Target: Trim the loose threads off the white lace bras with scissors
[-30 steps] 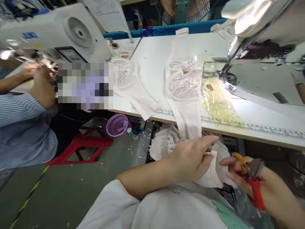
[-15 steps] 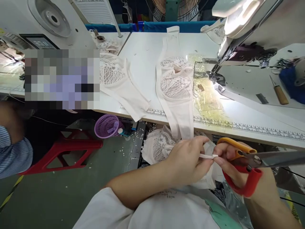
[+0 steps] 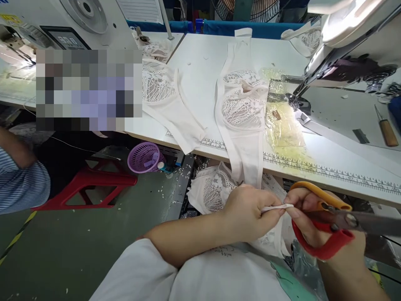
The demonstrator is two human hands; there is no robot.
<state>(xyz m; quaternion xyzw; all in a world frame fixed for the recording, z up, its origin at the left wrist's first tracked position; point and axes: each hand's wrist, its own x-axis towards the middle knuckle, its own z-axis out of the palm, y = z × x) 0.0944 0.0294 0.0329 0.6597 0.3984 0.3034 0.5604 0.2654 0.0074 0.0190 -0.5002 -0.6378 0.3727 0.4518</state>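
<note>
Between my hands runs a narrow white fabric strip, part of a white lace bra that hangs below the table edge and lies over my lap. My left hand is closed round the strip on the left. At its right end, the thumb and fingers of my right hand pinch the strip tip. That same hand also carries scissors with orange and red handles, their blades pointing right, away from the strip. Another white lace bra lies on the table in front, its lower end draped over the edge.
A sewing machine stands at right, its lamp lit, near a wooden-handled awl. More lace pieces lie at left beside a blurred-out area. A co-worker's arm, red stool and purple basket are at left.
The view has shifted, so the table contents sit further right and slightly higher. Both hands still hold the strip; the scissors have tilted a little, blades lower.
</note>
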